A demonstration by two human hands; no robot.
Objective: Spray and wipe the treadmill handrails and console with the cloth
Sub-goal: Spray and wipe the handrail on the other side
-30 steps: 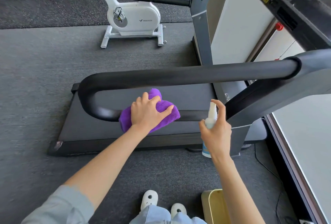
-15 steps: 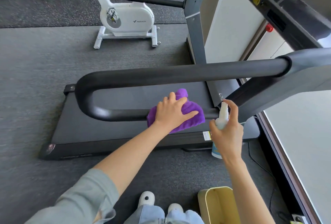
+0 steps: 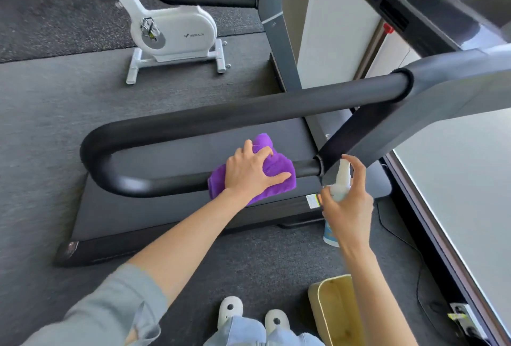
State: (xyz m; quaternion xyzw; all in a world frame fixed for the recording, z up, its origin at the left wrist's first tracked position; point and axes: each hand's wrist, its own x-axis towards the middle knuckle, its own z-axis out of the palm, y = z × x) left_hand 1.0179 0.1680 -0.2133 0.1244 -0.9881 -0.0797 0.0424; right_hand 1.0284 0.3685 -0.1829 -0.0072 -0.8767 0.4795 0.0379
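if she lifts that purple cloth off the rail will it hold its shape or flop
Probably flop: the purple cloth bunches and drapes over the rail under the left hand. Likely light, since it looks thin and plush. Unlikely to slip, given its nap.

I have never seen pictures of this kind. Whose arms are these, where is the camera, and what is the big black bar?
The camera sits on a person's head and looks down, so the two arms are the person's own. The black bar is the padded handrail of a treadmill, bent in a U. The left hand presses a purple cloth on the lower part of the handrail. The right hand holds a small spray bottle upright, forefinger on its top. A white exercise bike stands behind on the grey floor. Near the person's white shoes is a yellow bin.
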